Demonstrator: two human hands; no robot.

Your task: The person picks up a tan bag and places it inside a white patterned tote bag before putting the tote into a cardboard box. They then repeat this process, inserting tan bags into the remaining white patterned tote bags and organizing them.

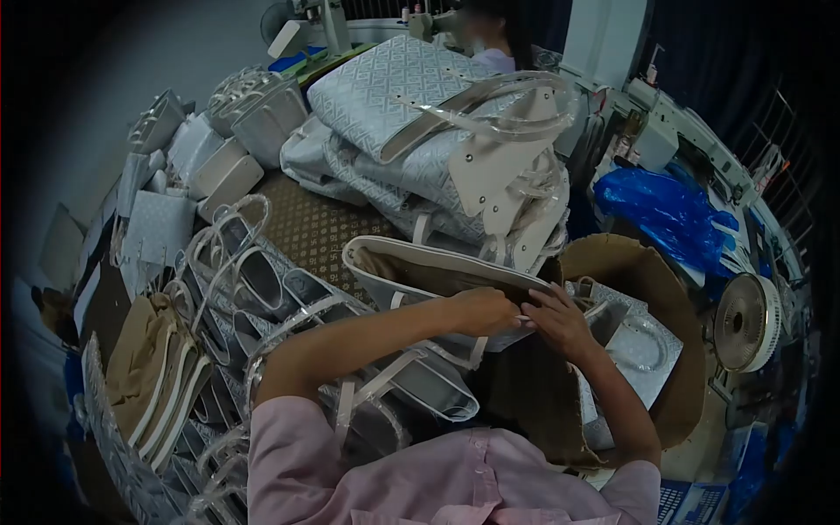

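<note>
A grey-white patterned bag lies in front of me, its wide mouth open and its brown lining showing. My left hand is closed at the right part of its near side, fingers bent on the edge. Close beside it, my right hand has its fingers over the rim at the right end, thumb near the left hand, closed on the bag. What lies between the fingertips is too small to make out.
Patterned bags are stacked behind. More bags with plastic-wrapped handles crowd the left. At right stand a cardboard box holding bags, blue plastic and a fan. A person sits at the back.
</note>
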